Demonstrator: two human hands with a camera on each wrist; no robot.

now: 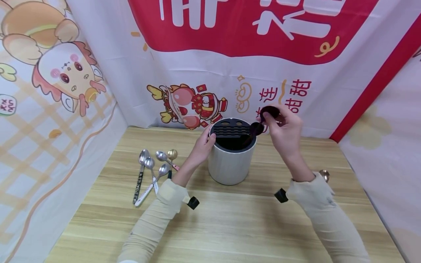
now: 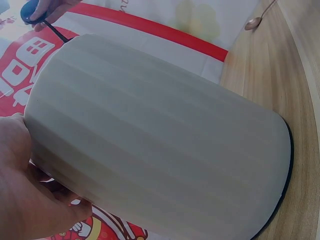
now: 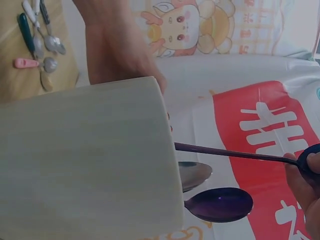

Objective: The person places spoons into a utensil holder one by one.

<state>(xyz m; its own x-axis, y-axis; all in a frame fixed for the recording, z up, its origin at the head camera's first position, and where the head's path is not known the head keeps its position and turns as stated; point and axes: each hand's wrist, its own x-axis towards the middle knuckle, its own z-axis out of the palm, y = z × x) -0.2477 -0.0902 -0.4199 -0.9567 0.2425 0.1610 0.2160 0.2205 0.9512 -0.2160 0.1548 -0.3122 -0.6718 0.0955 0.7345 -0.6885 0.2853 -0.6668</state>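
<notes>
A round, pale grey utensil holder (image 1: pixel 230 166) with a black slotted lid stands upright on the table. My left hand (image 1: pixel 202 146) grips its upper left side, the thumb at the rim. Over the rim's right side, my right hand (image 1: pixel 286 129) pinches a dark purple spoon (image 3: pixel 225 152) by its bowl. That spoon's thin handle points down into the holder's opening; its lower end is hidden. Bowls of a second purple spoon (image 3: pixel 219 205) and a silver spoon (image 3: pixel 195 175) stick out of the holder's top in the right wrist view.
Several spoons (image 1: pixel 149 162) with differently coloured handles lie in a loose group on the table's left. Another spoon (image 1: pixel 324 175) lies at the right, partly behind the right sleeve. A printed cloth (image 1: pixel 197 65) hangs just behind the holder.
</notes>
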